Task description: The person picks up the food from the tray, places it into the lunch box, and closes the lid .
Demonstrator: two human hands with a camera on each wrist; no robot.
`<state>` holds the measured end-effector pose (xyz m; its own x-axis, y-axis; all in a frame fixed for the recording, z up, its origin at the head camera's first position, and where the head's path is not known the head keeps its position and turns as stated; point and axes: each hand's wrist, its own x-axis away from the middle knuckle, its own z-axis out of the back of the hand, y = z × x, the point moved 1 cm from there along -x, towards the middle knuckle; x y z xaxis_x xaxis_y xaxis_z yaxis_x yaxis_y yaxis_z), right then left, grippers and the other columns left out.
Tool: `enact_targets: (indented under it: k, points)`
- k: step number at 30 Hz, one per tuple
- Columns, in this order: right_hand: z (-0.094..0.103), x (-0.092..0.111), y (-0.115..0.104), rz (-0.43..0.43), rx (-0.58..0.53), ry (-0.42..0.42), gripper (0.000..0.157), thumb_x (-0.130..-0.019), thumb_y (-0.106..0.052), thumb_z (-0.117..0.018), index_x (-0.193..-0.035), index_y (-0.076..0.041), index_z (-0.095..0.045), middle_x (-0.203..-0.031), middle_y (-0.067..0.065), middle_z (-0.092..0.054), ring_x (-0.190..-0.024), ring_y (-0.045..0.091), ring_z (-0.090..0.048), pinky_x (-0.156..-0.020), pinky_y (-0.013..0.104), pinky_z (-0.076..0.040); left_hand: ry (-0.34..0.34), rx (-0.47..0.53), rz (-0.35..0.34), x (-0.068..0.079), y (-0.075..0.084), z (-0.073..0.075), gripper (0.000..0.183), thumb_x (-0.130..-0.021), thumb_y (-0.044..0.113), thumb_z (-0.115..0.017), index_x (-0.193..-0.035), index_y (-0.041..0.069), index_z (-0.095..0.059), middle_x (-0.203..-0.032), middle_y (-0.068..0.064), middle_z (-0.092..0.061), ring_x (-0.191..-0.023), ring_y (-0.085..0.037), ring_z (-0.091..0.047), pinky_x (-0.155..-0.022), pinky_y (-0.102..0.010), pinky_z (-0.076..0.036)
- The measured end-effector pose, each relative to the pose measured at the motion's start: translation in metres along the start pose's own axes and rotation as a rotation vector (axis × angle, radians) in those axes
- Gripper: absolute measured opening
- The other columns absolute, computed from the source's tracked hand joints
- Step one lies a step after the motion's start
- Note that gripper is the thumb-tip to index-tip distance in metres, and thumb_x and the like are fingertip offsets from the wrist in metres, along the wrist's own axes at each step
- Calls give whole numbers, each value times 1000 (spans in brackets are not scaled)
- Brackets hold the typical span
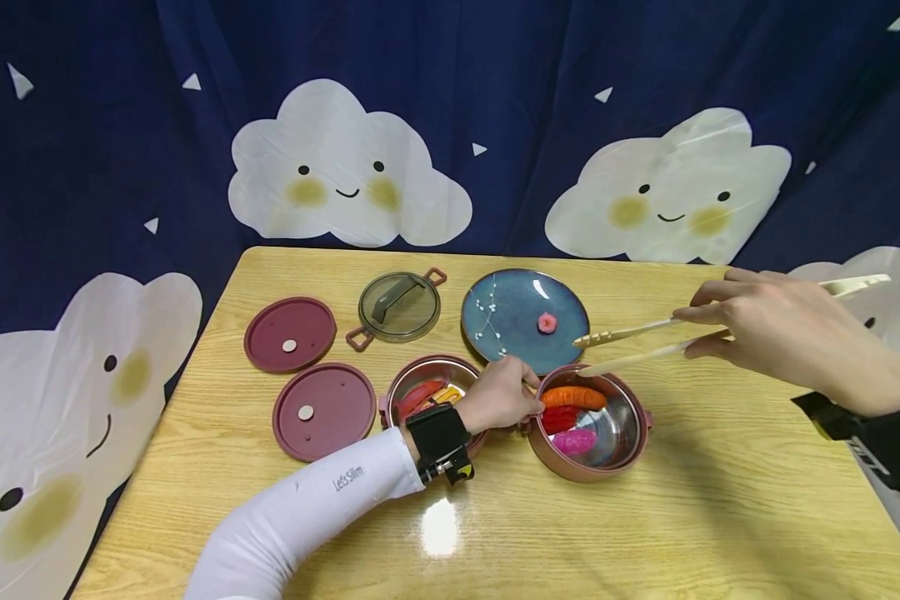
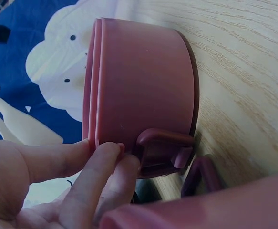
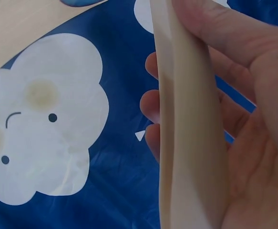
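Note:
My left hand (image 1: 498,392) pinches the rim of the right-hand pink pot (image 1: 585,472) at its left side, thumb and fingertips close above the handle in the left wrist view. Inside that pot lie an orange carrot-like piece (image 1: 573,397), a red piece (image 1: 560,419) and a magenta piece (image 1: 574,441). My right hand (image 1: 776,329) holds cream-coloured tongs (image 1: 622,333), thumb on one arm and fingers round the other. Their tips are spread apart, over the pot's far rim and the near right edge of the blue plate (image 1: 510,333). A small pink flower-shaped piece (image 1: 547,323) lies on the plate.
A second pink pot (image 1: 435,359), partly behind my left hand, holds red and yellow pieces. Two maroon lids (image 1: 288,321) with white knobs lie at the left. Behind them sits a glass-lidded item (image 1: 412,315) with two handles. A blue cloud-print curtain (image 1: 510,183) hangs behind the table.

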<state>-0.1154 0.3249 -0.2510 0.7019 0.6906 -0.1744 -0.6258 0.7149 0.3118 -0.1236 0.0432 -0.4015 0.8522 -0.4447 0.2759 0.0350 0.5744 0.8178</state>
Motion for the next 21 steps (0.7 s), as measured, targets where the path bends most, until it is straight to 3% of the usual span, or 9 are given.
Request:
enact_targets:
  k: [8,15,21]
  points:
    - [-11,-16,12,-35,-58,-23,39,-66,-30,-99,-101,-19,-86,-92,-4,-75,-73,12,-60,-52,25,-44,-2,1,0,0,-1,0,29,-92,7,-81,-119,-2,-75,-89,-8,-80,-61,-7,-64,-56,-16,-43]
    - [-29,-29,21,-33,-80,-13,38,-69,-29,-98,-102,-15,-85,-96,1,-78,-80,19,-67,-55,31,-48,-2,4,9,-2,-1,-1,30,-92,8,-81,-119,-2,-74,-89,-9,-81,-63,-9,-67,-56,-15,-44]
    - [-47,-37,26,-75,-114,-77,40,-72,-32,-96,-106,-13,-85,-102,4,-79,-83,22,-68,-58,34,-51,-6,-4,16,0,-1,0,29,-93,8,-80,-120,-1,-74,-87,-8,-81,-62,-8,-67,-55,-16,-45]
